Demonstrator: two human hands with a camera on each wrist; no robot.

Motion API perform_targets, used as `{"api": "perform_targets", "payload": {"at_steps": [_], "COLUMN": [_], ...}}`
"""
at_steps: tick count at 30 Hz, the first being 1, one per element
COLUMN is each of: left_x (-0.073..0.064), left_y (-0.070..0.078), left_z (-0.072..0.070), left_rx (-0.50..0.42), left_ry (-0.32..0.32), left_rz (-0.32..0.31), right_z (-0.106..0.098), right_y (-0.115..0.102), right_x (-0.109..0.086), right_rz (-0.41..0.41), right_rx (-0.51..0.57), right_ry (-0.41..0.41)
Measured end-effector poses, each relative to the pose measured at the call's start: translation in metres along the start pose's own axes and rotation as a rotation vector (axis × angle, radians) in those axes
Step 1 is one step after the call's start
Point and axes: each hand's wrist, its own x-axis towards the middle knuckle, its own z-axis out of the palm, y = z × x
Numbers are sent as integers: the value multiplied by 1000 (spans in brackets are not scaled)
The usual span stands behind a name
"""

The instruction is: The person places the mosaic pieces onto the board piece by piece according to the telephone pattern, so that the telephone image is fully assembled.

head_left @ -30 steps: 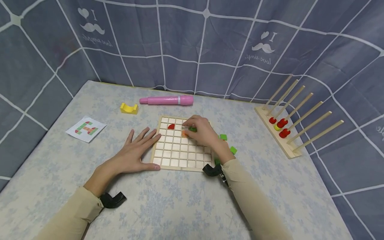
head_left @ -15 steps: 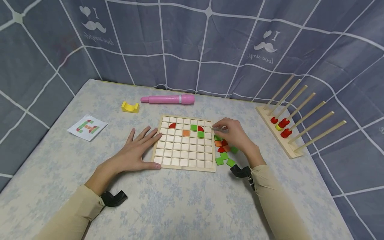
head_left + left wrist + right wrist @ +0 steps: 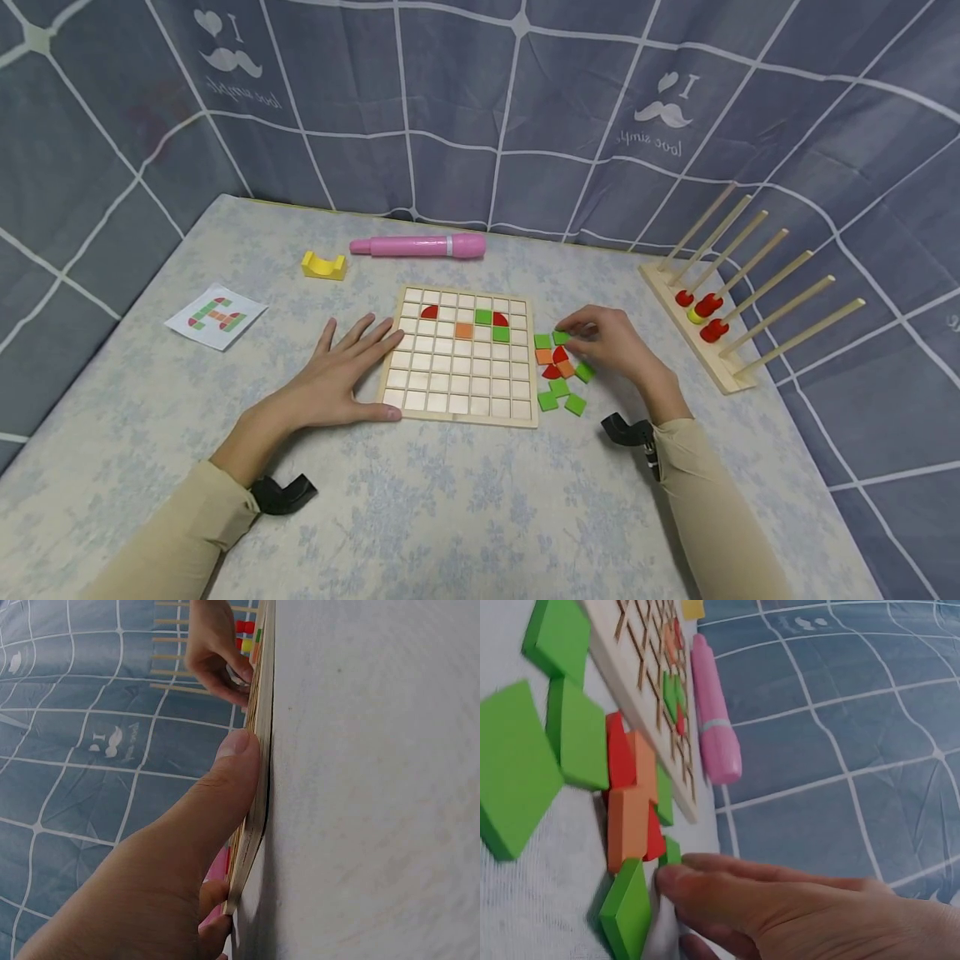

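A wooden grid board (image 3: pixel 450 364) lies on the table, with a few red, orange and green tiles in its cells. My left hand (image 3: pixel 337 379) is spread against the board's left side, its fingertips and thumb at the frame. In the left wrist view that thumb (image 3: pixel 238 750) rests along the board's edge. To the right of the board, my right hand (image 3: pixel 609 340) pinches a green square tile (image 3: pixel 561 337) between thumb and index finger. Close beside it lie loose tiles: green squares (image 3: pixel 558 387), orange squares (image 3: pixel 543 357) and red quarter-circles (image 3: pixel 552 372).
A pattern card (image 3: pixel 217 318) lies at the left. Behind the board are a yellow cradle-shaped block (image 3: pixel 324 266) and a pink microphone-shaped toy (image 3: pixel 418 246). A wooden peg rack (image 3: pixel 693 333) with red and yellow beads stands at the right. A grid-patterned curtain (image 3: pixel 450 108) backs the table.
My right hand has moved from over the board to the loose tiles at the right, uncovering the green, red and orange tiles in the cells. The left hand stays at the board's edge.
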Motion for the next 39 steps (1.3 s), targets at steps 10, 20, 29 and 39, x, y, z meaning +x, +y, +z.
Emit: {"api": "perform_targets", "payload": {"at_steps": [10, 20, 29, 39], "left_x": [2, 3, 4, 3], "left_y": [-1, -3, -1, -1], "left_z": [0, 1, 3, 3], "left_rx": [12, 15, 3, 10], "left_ry": [-2, 11, -1, -2], "left_rz": [-2, 0, -4, -3], "right_z": [3, 37, 58, 65], "right_y": [-5, -64, -85, -88], "right_x": [21, 71, 88, 85], "right_rz": [-43, -159, -153, -163], "right_rx": [59, 123, 141, 119], "right_ry": [42, 31, -24, -43]}}
